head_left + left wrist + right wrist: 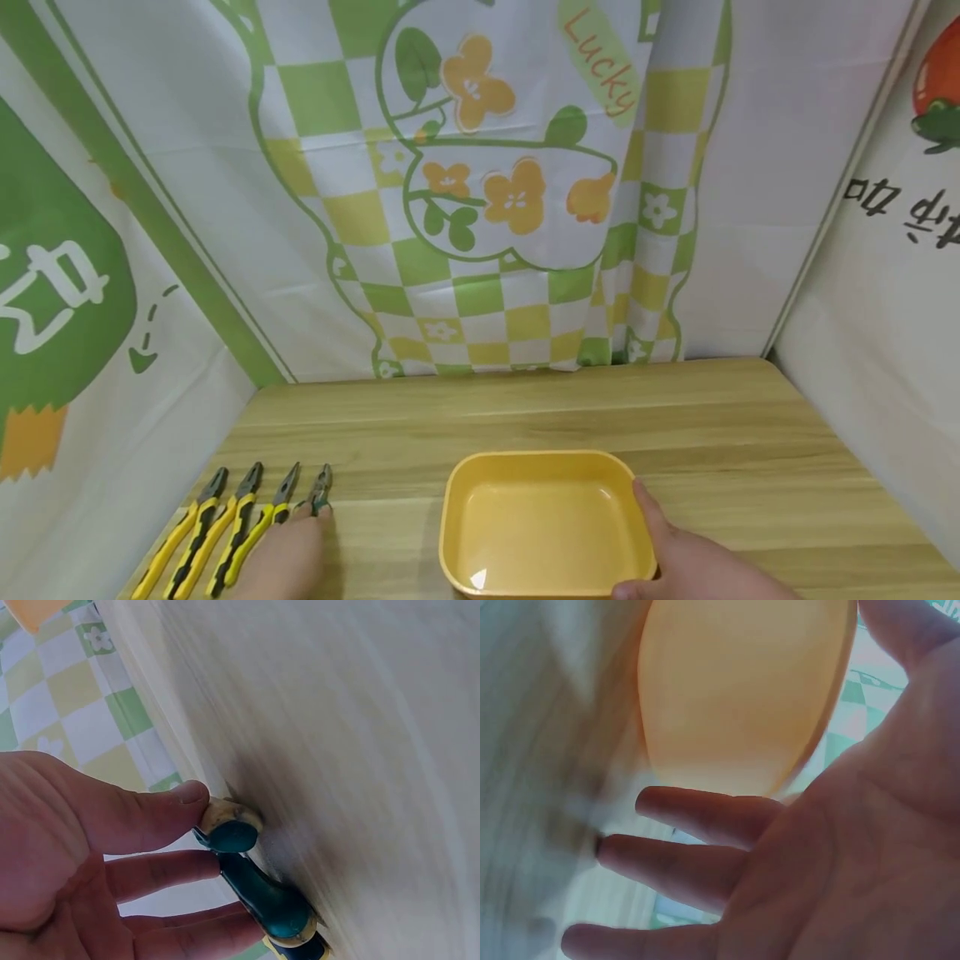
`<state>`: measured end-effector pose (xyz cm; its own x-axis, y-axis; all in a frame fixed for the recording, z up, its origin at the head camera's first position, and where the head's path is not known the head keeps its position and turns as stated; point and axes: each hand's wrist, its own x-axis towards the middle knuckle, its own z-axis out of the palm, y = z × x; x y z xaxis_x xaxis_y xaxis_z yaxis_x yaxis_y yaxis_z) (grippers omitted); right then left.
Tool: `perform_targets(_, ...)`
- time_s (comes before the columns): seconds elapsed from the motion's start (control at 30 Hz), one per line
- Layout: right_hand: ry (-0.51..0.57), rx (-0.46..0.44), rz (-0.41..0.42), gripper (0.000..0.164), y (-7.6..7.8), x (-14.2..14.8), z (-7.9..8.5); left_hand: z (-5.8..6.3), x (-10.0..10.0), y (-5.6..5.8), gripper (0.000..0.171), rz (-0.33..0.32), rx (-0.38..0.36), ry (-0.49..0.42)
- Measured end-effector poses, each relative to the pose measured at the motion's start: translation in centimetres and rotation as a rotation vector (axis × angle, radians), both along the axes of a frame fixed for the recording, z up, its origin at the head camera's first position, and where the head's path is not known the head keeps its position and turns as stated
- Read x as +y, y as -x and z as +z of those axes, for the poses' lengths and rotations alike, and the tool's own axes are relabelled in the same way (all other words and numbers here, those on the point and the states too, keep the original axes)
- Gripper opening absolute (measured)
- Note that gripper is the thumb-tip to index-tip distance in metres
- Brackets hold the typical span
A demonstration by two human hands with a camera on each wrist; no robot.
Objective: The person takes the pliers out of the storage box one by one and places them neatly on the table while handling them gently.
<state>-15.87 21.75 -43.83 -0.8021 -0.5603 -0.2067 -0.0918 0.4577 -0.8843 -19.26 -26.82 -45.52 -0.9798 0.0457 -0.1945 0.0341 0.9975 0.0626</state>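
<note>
My left hand (288, 554) is low over the left side of the table, pinching a pair of green-handled pliers (322, 490). In the left wrist view, the thumb presses one green handle (274, 900) end while fingers lie against the other side. The pliers' jaws point away from me. At the right end of a yellow rectangular box (551, 533), my right hand (697, 562) touches the wall, one finger along the side and another at the front corner. The right wrist view shows its fingers (697, 814) straight and spread beside the box.
Three pliers with yellow-and-black handles (198, 533) lie side by side left of my left hand, jaws away from me. The wooden table (675, 408) ends at a printed cloth (517, 317) behind, with white cloth walls at both sides.
</note>
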Motion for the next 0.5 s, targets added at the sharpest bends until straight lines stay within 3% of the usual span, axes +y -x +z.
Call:
perform_targets(0.17,0.082,-0.062,-0.023,0.111,-0.1,0.2,0.9,0.1,0.1,-0.1,0.046,-0.003,-0.006,-0.005)
perform_targets(0.23,0.048,-0.018,-0.061,0.106,0.0,0.1,1.4,0.2,0.2,-0.1,0.045,-0.006,-0.014,-0.011)
perform_targets(0.3,-0.076,0.097,-0.123,0.101,0.2,0.1,1.9,0.5,0.3,0.0,0.044,-0.020,-0.030,-0.024)
perform_targets(0.4,-0.360,0.321,-0.253,0.108,1.0,0.2,2.7,1.0,0.4,0.2,0.040,-0.084,-0.042,-0.029)
perform_targets(0.5,-0.499,0.492,-0.344,0.099,2.4,0.4,2.8,1.5,0.6,0.5,0.040,-0.117,-0.058,-0.022)
